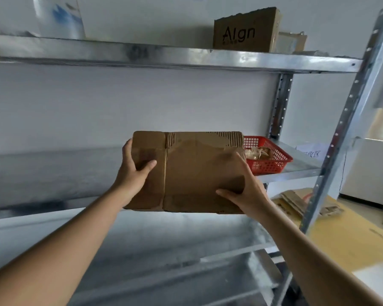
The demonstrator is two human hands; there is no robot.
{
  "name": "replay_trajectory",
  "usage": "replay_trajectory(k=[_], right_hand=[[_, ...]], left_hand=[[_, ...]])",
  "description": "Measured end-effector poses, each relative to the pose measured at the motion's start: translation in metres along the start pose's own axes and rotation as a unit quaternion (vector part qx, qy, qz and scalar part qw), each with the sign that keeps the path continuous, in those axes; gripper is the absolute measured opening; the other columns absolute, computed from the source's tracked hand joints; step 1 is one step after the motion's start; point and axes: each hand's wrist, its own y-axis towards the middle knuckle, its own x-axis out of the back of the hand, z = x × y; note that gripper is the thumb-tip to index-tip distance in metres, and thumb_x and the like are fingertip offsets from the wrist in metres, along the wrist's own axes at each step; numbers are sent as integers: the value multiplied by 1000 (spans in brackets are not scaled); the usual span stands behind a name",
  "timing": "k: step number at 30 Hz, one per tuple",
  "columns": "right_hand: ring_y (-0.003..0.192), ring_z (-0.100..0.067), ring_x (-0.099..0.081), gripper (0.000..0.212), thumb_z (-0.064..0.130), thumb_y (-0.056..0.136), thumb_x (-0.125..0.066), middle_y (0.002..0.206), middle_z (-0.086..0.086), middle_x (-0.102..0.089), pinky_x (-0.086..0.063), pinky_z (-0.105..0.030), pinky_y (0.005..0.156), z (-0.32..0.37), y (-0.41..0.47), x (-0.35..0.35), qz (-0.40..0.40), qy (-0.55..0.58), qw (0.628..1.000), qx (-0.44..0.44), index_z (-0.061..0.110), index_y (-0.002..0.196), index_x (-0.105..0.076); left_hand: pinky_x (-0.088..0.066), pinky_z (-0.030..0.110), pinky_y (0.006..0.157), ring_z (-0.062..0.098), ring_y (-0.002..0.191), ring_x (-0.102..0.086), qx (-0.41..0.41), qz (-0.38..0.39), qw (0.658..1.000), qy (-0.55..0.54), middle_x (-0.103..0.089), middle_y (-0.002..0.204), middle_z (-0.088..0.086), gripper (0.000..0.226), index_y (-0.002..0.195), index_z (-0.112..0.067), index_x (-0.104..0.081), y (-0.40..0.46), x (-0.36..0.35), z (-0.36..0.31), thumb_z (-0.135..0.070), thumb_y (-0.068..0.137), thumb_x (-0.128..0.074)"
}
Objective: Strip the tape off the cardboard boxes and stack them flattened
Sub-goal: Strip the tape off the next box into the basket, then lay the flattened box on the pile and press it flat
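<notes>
Left hand (135, 171) and right hand (244, 191) each grip an opposite short end of the flattened cardboard box (190, 173), thumbs on its near face, long axis running left to right. It hangs level with the middle shelf (296, 171), open shelf room to the left. A red basket (268, 155) sits just behind its right edge; a printed box (245, 29) stands on the shelf above.

The flattened cardboard box (192, 173) is plain brown, with ribbed corrugation bared along its top edge. A red lattice basket (272, 160) sits on the silver-grey metal shelf (296, 168). Another brown box (245, 29) bears black lettering.
</notes>
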Motion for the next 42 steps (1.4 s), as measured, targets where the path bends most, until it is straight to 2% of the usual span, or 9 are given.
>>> replay_trajectory(k=[5,8,12,15,19,24,28,32,42], right_hand=[[107,-18,-61,105,83,63,-75,123,15,-58,-56,-39,86,1,-61,20,-49,-5,994,-96,64,149,-18],[96,-17,-61,95,92,65,-63,115,15,-60,-49,-31,78,-2,-100,39,-93,-48,987,-120,65,146,-22],[100,-24,-67,81,93,75,-52,125,10,-67,-52,-36,78,-23,-150,70,-118,-103,974,-166,64,146,-26],[88,-9,-61,82,91,76,-55,124,10,-67,-46,-28,73,-41,-183,92,-141,-99,965,-196,62,148,-29],[112,-20,-60,81,84,77,-62,139,4,-61,-50,-37,89,-71,-234,131,-167,-85,954,-234,59,149,-34],[105,-9,-54,74,66,82,-73,134,5,-65,-44,-23,86,-111,-301,191,-193,-73,941,-267,51,148,-42],[109,-5,-52,76,58,83,-77,134,6,-65,-42,-23,90,-152,-352,243,-204,-82,931,-293,43,150,-46],[108,-1,-53,79,62,80,-77,133,9,-66,-38,-16,84,-198,-388,295,-194,-92,925,-313,41,151,-47],[129,-18,-55,82,66,79,-76,146,6,-58,-43,-30,100,-312,-407,375,-177,-90,906,-374,44,152,-44]], left_hand=[[-35,30,107,14,140,-42,13,64,997,42,-36,161,-11,92,160,-48,-10,-42,-27,-7,-49,93,-72],[-37,43,114,27,149,-36,27,97,992,82,-30,168,-2,93,163,-43,-6,-68,-50,-13,-55,94,-68],[-37,48,116,28,152,-32,37,161,981,102,-26,169,0,93,164,-39,-7,-105,-83,-22,-54,95,-66],[-39,47,115,30,149,-36,38,196,972,128,-30,166,5,87,164,-40,-11,-134,-116,-27,-55,96,-64],[-45,42,106,34,133,-52,37,239,959,149,-37,147,13,75,162,-35,-28,-178,-169,-40,-54,97,-63],[-39,40,113,32,136,-47,19,311,933,180,-32,146,14,69,161,-27,-32,-240,-248,-56,-49,101,-58],[-37,43,115,32,139,-43,5,357,911,208,-26,151,12,69,162,-26,-30,-290,-319,-72,-49,102,-55],[-45,52,110,35,139,-44,-56,383,884,261,-26,158,8,65,160,-27,-34,-332,-383,-89,-50,102,-53],[-38,50,116,31,145,-41,-205,432,817,323,-33,163,6,58,157,-27,-42,-360,-534,-124,-48,104,-49]])
